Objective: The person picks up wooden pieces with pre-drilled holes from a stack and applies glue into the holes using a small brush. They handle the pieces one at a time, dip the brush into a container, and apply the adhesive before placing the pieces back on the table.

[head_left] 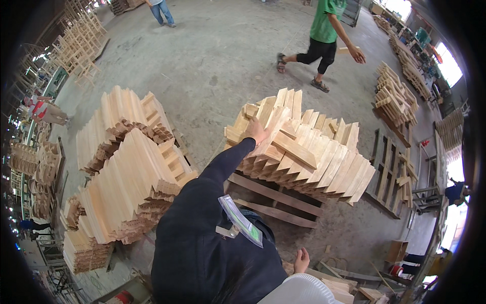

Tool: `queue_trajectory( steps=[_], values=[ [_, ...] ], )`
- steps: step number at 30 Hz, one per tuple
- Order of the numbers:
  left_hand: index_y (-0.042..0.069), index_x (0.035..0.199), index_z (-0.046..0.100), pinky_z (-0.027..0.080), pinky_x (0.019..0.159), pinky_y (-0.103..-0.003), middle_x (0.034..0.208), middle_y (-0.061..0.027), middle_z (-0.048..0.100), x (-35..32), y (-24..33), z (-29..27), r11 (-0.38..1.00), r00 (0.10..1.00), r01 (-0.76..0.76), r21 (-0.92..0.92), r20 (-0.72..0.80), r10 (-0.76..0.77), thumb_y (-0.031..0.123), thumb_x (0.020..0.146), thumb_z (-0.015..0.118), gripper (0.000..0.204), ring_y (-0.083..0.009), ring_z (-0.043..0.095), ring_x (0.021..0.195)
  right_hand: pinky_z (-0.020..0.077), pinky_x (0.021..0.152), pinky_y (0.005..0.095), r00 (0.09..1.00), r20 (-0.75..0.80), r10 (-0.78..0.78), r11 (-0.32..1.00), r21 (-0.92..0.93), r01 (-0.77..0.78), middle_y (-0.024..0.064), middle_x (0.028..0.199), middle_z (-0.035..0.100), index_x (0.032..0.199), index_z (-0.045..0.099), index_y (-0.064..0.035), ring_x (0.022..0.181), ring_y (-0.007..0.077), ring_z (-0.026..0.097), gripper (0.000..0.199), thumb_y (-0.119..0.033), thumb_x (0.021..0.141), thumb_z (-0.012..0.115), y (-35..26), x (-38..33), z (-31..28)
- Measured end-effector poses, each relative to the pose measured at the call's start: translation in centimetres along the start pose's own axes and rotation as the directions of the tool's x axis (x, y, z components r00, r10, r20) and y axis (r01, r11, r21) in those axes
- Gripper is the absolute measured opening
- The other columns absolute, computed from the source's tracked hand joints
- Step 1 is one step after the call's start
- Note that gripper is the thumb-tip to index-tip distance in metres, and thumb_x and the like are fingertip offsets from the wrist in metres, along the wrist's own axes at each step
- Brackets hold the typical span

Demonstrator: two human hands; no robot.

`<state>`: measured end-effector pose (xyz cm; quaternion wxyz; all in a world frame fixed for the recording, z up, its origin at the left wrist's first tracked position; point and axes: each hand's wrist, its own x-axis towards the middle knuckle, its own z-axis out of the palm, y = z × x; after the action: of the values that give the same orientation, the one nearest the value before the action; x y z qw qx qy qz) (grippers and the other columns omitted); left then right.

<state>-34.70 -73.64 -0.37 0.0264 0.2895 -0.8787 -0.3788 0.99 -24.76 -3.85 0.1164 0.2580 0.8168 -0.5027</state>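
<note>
**At the left end of the pale board stack, a left hand is laid on the wood**

At the left end of a broad stack of pale, angle-ended wooden boards (329, 162), the bare left hand (258, 130) is set against the upper boards, its arm outstretched in a dark sleeve (228, 159). The fingers are partly spread; whether they are closed around a board cannot be told. The bare right hand (302, 261) is held low beside the body, well apart from the stack, with its fingers loosely curled. Nothing can be seen in it, though its palm is partly hidden.

The step in hand is judged to be the placing, steadying or taking of a board; which of these cannot be settled. For any lift, a secure hold on one board would be called for, with the neighbouring boards left undisturbed. A loose, narrow pale wooden strip (294, 150) is lying across the top and could be made to slide.

The stack is borne by a slatted brown wooden pallet (276, 195), set on a grey concrete floor (202, 76). To the left, another large, stepped stack of pale boards (129, 180) is seen. Beyond the near stack, the floor is being crossed by a co-worker in a green shirt (326, 25). Farther off, the workshop is lined with light wooden frames (83, 45) at the left and a pile of shaped wooden pieces (395, 93) at the right.
</note>
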Motion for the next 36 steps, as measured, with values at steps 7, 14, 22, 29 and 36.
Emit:
queue_trajectory(
  steps=[7, 14, 22, 29, 36],
  values=[
    [-0.007, 0.134, 0.034, 0.049, 0.089, -0.046, 0.119, -0.0296, 0.057, -0.3, -0.1, -2.0, 0.994, 0.996, -0.072, 0.086, -0.045, 0.076, 0.039, 0.081, 0.069, 0.078, -0.0427, 0.060, 0.104, 0.0550, 0.083, 0.0312, 1.000, -0.007, 0.013, 0.998, -0.054, -0.014, 0.0169, 0.116, 0.064, 0.126, 0.055, 0.0058, 0.101, 0.0208, 0.064, 0.038, -0.016, 0.095, 0.060, 1.4, -0.8, -0.5],
    [-0.005, 0.146, 0.020, 0.041, 0.102, -0.047, 0.133, -0.0319, 0.046, 0.0, -1.2, -0.6, 0.995, 0.995, -0.096, -0.008, 0.032, 0.096, 0.050, 0.075, 0.073, 0.104, -0.0407, 0.049, 0.123, 0.0502, 0.088, 0.0338, 0.998, -0.037, -0.040, 0.996, -0.078, 0.037, 0.0186, 0.113, 0.067, 0.126, 0.059, -0.0005, 0.102, 0.0231, 0.065, 0.039, -0.023, 0.095, 0.060, -1.5, -2.6, -0.5],
    [0.001, 0.151, 0.008, 0.027, 0.109, -0.054, 0.144, -0.0319, 0.029, -2.1, 1.3, 1.5, 0.934, 0.999, 0.024, 0.356, -0.037, -0.012, 0.057, 0.059, 0.082, 0.131, -0.0421, 0.031, 0.135, 0.0503, 0.087, 0.0309, 0.998, -0.057, 0.020, 0.997, -0.074, -0.025, 0.0163, 0.113, 0.067, 0.128, 0.057, 0.0011, 0.100, 0.0193, 0.064, 0.040, -0.022, 0.095, 0.061, 0.5, -4.5, -0.7],
    [0.001, 0.150, 0.014, 0.031, 0.102, -0.050, 0.129, -0.0273, 0.041, -4.6, 2.4, -2.0, 0.892, 0.975, -0.219, 0.395, 0.046, 0.219, 0.051, 0.055, 0.084, 0.128, -0.0404, 0.041, 0.121, 0.0495, 0.088, 0.0305, 0.997, -0.080, -0.014, 0.998, -0.067, 0.009, 0.0155, 0.113, 0.067, 0.127, 0.057, 0.0009, 0.103, 0.0189, 0.063, 0.038, -0.020, 0.096, 0.060, -4.3, -6.3, -1.3],
    [0.002, 0.149, 0.019, 0.030, 0.107, -0.046, 0.132, -0.0234, 0.040, -14.8, 7.5, -4.4, 0.556, 0.507, -0.831, 0.003, 0.415, 0.756, 0.037, 0.050, 0.080, 0.122, -0.0393, 0.040, 0.122, 0.0472, 0.095, 0.0311, 0.978, -0.031, -0.205, 0.915, 0.348, 0.203, 0.0166, 0.124, 0.062, 0.139, 0.045, -0.0010, 0.111, 0.0194, 0.060, 0.043, -0.015, 0.100, 0.053, -12.5, -4.7, -0.5]
  ],
)
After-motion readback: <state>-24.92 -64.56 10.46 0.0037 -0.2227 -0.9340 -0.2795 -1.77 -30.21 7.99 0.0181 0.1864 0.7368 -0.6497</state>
